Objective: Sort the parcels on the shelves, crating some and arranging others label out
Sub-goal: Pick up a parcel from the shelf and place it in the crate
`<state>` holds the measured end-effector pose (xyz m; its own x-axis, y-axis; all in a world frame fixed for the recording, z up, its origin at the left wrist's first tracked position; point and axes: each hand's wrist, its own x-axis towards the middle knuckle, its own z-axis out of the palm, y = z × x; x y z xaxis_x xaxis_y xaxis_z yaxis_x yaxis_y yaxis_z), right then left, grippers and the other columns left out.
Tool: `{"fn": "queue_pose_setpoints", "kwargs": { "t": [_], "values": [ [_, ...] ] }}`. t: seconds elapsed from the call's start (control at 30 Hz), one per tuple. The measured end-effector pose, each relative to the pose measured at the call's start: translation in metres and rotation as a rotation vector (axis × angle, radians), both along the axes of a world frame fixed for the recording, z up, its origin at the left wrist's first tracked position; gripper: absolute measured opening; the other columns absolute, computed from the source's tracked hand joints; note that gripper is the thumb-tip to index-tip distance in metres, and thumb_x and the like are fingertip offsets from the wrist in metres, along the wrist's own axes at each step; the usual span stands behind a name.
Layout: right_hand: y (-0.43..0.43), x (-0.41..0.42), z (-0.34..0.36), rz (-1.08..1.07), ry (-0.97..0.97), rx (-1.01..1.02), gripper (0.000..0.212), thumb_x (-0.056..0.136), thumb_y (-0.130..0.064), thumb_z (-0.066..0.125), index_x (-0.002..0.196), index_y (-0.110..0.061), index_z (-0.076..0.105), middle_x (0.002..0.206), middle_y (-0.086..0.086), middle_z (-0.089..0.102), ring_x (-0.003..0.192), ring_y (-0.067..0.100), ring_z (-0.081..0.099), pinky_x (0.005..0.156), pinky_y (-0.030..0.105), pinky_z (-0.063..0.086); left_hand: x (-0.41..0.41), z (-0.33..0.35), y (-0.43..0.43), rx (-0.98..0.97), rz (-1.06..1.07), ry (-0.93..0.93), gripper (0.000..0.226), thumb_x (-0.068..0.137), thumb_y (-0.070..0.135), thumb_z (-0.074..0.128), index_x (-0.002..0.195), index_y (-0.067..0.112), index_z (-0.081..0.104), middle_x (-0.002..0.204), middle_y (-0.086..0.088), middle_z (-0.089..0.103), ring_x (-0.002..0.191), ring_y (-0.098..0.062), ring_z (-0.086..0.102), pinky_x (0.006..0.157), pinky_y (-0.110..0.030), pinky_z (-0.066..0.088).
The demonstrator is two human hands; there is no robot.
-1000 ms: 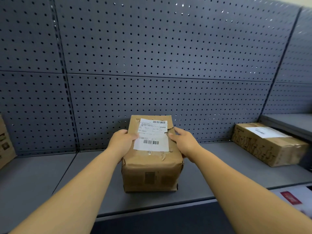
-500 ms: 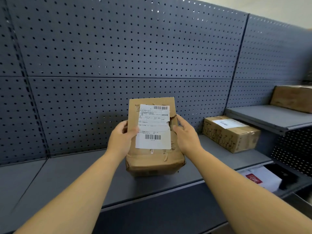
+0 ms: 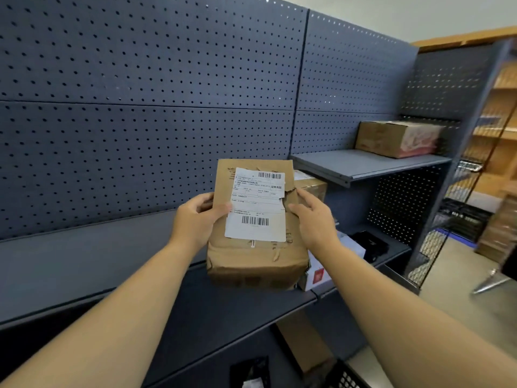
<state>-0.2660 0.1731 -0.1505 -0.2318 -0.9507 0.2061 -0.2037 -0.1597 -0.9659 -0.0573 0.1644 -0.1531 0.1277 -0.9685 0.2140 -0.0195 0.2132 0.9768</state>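
1. A person holds a brown parcel (image 3: 256,247) in both hands, up in the air at the front edge of the long grey shelf (image 3: 84,261).
2. The parcel's long axis runs away from the person toward the pegboard panel (image 3: 140,107). Its far end is tipped up and its near end hangs lower.
3. Its broad face is turned up toward the person and carries a white label (image 3: 256,204). The label reads upright, with one barcode at its top right and another low in the middle.
4. The cardboard is creased and is torn beside the label's right edge.
5. The left hand (image 3: 195,219) grips the parcel's left side. Its thumb lies on the labelled face, touching the label's left edge, and the fingers wrap round the side.
6. The right hand (image 3: 316,222) clamps the right side, thumb on the face by the tear and fingers laid along the edge.
7. Just behind the parcel, to the right, a second brown box (image 3: 310,186) peeks out.
8. A short upper shelf (image 3: 363,163) on the right bears a taped carton (image 3: 397,138).
9. On the lower shelf to the right sit a white box (image 3: 316,275) with a red mark and a black item (image 3: 369,242).
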Motion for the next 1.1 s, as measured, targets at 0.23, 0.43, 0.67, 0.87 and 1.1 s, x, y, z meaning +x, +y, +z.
{"fn": "queue_pose_setpoints", "kwargs": {
  "t": [0.23, 0.43, 0.67, 0.87, 1.1],
  "values": [
    [0.048, -0.106, -0.028, -0.155, 0.028, 0.058, 0.042, 0.091, -0.011, 0.051, 0.091, -0.050, 0.066, 0.098, -0.016, 0.069, 0.097, 0.016, 0.067, 0.093, 0.045, 0.053, -0.111, -0.034, 0.016, 0.046, -0.173, -0.006, 0.035, 0.082, 0.015, 0.073, 0.116, 0.013, 0.063, 0.098, 0.005, 0.068, 0.086, -0.012, 0.068, 0.066, -0.024, 0.055],
    [0.073, -0.171, -0.063, -0.313, -0.010, 0.145, 0.040, 0.088, -0.018, 0.053, 0.092, -0.056, 0.067, 0.104, -0.013, 0.070, 0.097, 0.016, 0.068, 0.090, 0.047, 0.054, -0.189, -0.073, 0.006, 0.138, -0.285, -0.087, 0.039, 0.081, 0.026, 0.074, 0.117, 0.018, 0.062, 0.102, 0.007, 0.068, 0.091, -0.013, 0.067, 0.077, -0.033, 0.057],
    [0.083, -0.230, -0.131, -0.519, -0.138, 0.276, 0.023, 0.093, -0.012, 0.052, 0.098, -0.031, 0.063, 0.093, -0.006, 0.070, 0.084, 0.016, 0.067, 0.078, 0.036, 0.056, -0.267, -0.139, -0.020, 0.290, -0.491, -0.188, 0.038, 0.082, 0.028, 0.073, 0.115, 0.015, 0.061, 0.105, 0.003, 0.067, 0.091, -0.016, 0.067, 0.076, -0.033, 0.056],
    [0.087, -0.275, -0.205, -0.699, -0.211, 0.417, 0.031, 0.092, -0.016, 0.053, 0.119, -0.024, 0.066, 0.108, 0.003, 0.072, 0.093, 0.022, 0.069, 0.089, 0.044, 0.055, -0.327, -0.202, -0.038, 0.396, -0.732, -0.264, 0.032, 0.086, 0.026, 0.069, 0.116, 0.016, 0.060, 0.106, 0.004, 0.067, 0.090, -0.011, 0.066, 0.071, -0.024, 0.052],
    [0.109, -0.303, -0.287, -0.835, -0.304, 0.549, 0.035, 0.096, -0.017, 0.050, 0.128, -0.026, 0.061, 0.111, -0.004, 0.069, 0.099, 0.018, 0.067, 0.095, 0.039, 0.052, -0.375, -0.272, -0.037, 0.499, -0.910, -0.420, 0.031, 0.093, 0.029, 0.060, 0.124, 0.025, 0.058, 0.107, 0.010, 0.064, 0.090, -0.006, 0.063, 0.069, -0.021, 0.050]
  ]
}}
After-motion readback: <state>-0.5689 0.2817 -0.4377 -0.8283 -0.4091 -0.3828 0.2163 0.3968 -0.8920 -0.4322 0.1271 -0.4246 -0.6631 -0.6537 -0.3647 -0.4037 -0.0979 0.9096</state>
